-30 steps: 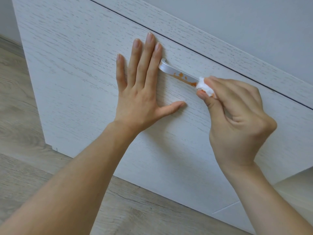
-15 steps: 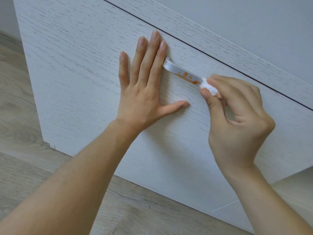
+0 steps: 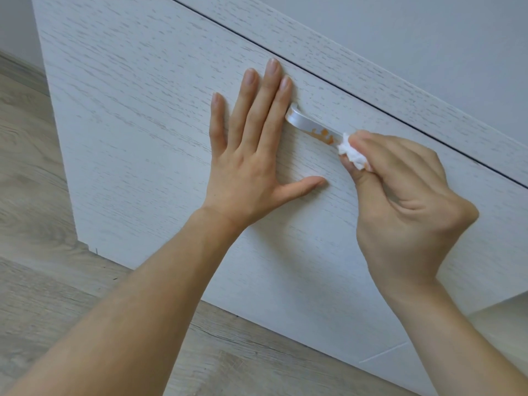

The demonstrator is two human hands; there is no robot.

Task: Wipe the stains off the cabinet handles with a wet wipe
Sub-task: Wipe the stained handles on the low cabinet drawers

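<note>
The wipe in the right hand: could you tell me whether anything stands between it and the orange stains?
Nothing visible does. The wipe sits against the handle right beside the stains; the left hand lies flat on the door, clear.

text: none readable | labels: none | whitewashed wood-grain cabinet door (image 3: 143,115): unmarked | curved silver metal handle (image 3: 303,122): unmarked

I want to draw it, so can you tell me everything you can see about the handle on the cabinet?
The handle is a slim, silvery bar that looks like metal, curving down into the pale wood-grain cabinet front at its left end. Orange stains spot its middle. The right hand presses a crumpled white wipe against it, hiding its right end. The left hand lies flat beside it.
</note>
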